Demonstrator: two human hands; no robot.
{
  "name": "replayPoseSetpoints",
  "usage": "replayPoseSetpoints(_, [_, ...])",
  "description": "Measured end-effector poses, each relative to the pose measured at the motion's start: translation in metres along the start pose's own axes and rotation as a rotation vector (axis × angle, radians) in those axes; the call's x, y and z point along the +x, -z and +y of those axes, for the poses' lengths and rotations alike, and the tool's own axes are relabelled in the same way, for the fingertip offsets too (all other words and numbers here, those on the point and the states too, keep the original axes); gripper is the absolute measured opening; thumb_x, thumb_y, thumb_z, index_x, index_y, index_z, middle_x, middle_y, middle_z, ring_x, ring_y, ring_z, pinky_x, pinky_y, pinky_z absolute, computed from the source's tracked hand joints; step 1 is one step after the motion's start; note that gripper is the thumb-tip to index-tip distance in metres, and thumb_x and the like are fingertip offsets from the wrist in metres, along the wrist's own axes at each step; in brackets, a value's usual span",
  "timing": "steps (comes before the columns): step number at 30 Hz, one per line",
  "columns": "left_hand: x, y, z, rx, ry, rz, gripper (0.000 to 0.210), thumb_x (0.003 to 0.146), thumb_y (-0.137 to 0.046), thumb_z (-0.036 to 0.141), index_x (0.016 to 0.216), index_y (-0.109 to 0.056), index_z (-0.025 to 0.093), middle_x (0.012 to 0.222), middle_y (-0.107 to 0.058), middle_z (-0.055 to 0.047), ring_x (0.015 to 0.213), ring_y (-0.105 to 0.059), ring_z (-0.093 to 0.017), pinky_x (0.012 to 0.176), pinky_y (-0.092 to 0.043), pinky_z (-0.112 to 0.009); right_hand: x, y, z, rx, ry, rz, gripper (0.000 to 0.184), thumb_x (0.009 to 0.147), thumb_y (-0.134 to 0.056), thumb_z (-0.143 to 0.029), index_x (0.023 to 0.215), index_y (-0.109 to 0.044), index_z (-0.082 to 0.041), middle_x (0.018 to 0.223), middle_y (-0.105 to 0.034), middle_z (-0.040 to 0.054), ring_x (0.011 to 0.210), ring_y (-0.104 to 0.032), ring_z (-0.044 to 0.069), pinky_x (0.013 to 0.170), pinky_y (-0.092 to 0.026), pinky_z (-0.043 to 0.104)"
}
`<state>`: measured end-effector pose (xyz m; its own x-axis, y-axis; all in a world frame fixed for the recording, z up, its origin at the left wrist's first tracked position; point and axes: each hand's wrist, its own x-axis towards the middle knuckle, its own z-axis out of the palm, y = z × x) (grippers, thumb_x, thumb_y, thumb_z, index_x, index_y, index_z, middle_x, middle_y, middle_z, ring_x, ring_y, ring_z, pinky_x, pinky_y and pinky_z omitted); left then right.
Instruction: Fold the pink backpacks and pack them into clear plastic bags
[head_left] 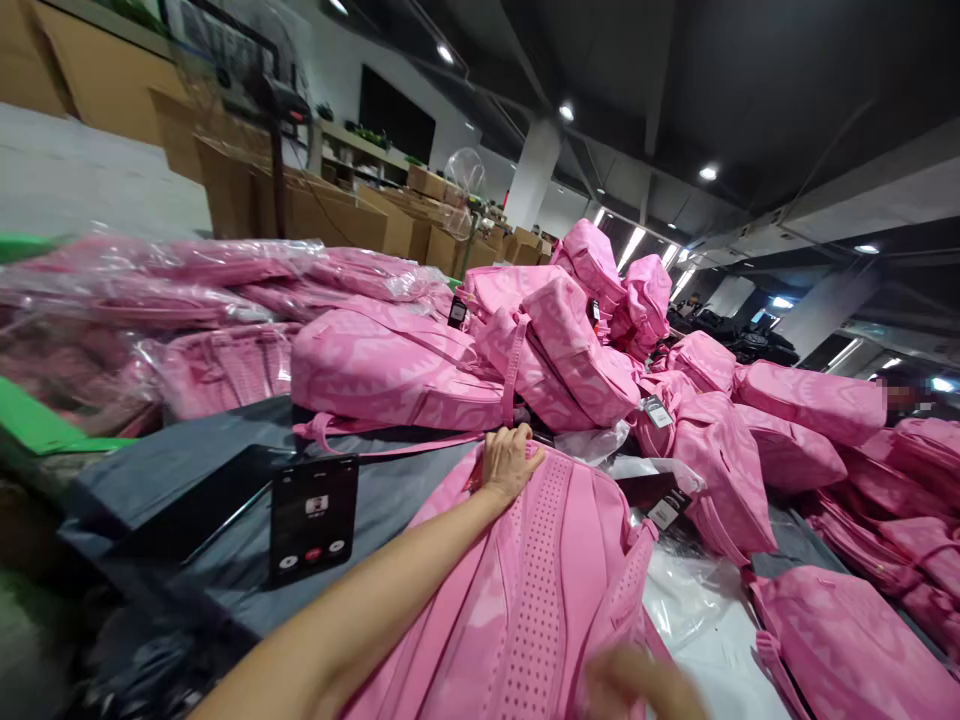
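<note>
Toward the worktop's point(405, 490) near edge, the left hand point(511, 462) sensibly grips a probably soft backpack's point(541, 580) top, the right hand's point(641, 688) hold unclear.

My backpack point(577, 545) is pink with paler blotches, its back panel point(538, 570) patterned in rows of darker dots. I see slate-grey cloth point(244, 600) and a black-and-white hang tag point(669, 509).

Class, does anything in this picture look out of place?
Yes: left of the left hand, a smartphone showing call buttons stands nearly upright, an odd sight among pink backpacks. Nothing looks clearly damaged.
</note>
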<state>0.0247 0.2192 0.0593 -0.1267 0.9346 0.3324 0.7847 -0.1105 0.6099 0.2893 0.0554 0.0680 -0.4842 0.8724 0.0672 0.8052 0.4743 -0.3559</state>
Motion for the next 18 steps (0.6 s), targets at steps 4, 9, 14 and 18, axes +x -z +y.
replayPoseSetpoints(4, [-0.008,0.010,0.014,-0.063,-0.208,0.013,0.043,0.089,-0.068,0.028,0.130,-0.061,0.021,0.151,-0.048,-0.014,0.142,-0.037,-0.035,0.117,-0.027,-0.052,0.051,0.037,0.059,0.126,-0.713,0.190,0.054,0.094,-0.035,-0.066,0.112,-0.057,-0.020,0.072,-0.067,0.0069,0.058,-0.067,0.024,0.049,-0.051,0.032])
replayPoseSetpoints(9, [-0.016,-0.013,0.045,-0.156,-0.522,-0.205,0.016,0.091,-0.066,0.022,0.105,-0.072,0.019,0.116,-0.071,-0.008,0.120,-0.058,-0.026,0.108,-0.040,-0.040,0.109,0.042,0.081,0.128,-0.778,0.242,0.055,0.080,-0.039,-0.076,0.072,-0.051,-0.023,0.061,-0.061,0.0070,0.058,-0.065,0.025,0.046,-0.047,0.030])
replayPoseSetpoints(14, [-0.017,-0.055,0.066,-0.234,-0.791,-0.425,0.038,0.084,-0.075,0.017,0.119,-0.070,0.029,0.120,-0.073,0.003,0.114,-0.062,-0.018,0.096,-0.044,-0.029,0.089,0.064,0.052,-0.060,-0.588,0.394,0.050,0.075,-0.041,-0.074,0.071,-0.049,-0.025,0.058,-0.059,0.0035,0.056,-0.061,0.024,0.057,-0.043,0.033])
replayPoseSetpoints(18, [-0.031,-0.079,0.075,-0.246,-0.821,-0.428,0.029,0.090,-0.074,0.032,0.118,-0.070,0.027,0.122,-0.072,-0.001,0.115,-0.059,-0.026,0.096,-0.039,-0.041,0.050,0.066,0.032,-0.111,-0.495,0.408,0.047,0.074,-0.047,-0.074,0.076,-0.047,-0.027,0.054,-0.054,-0.0016,0.046,-0.058,0.022,0.052,-0.038,0.031])
